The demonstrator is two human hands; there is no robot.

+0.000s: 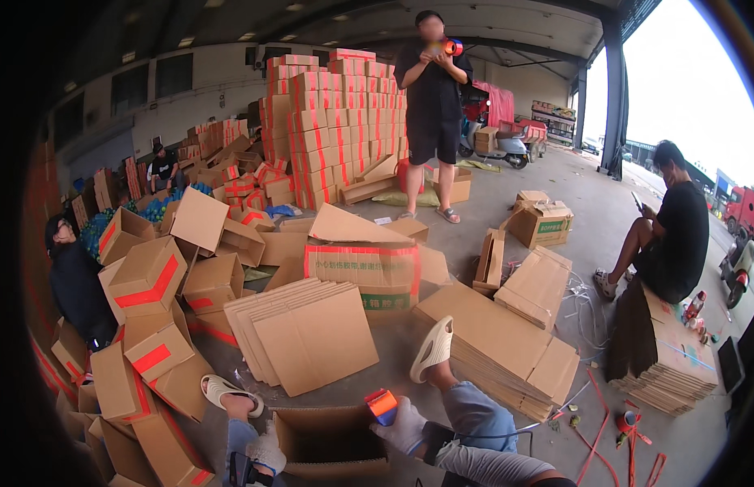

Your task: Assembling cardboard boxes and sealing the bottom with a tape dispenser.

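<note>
An open cardboard box (338,469) stands between my legs, its inside in shadow. My left hand (267,449), in a pale work glove, is closed on the box's left edge. At the box's right side, my right hand (404,427), gloved as well, grips an orange and blue tape dispenser (382,406). The dispenser sits just above the box's upper right corner. Straight ahead, several flattened cartons (316,337) lean in a fanned row. A large carton with red tape (362,272) stands behind them.
Taped boxes (153,353) are heaped to my left. Flat cardboard stacks (507,345) lie to my right, near loose red strapping (598,438). A standing person (432,105) holds another dispenser ahead; a seated person (677,227) is at right. Two more people are at left.
</note>
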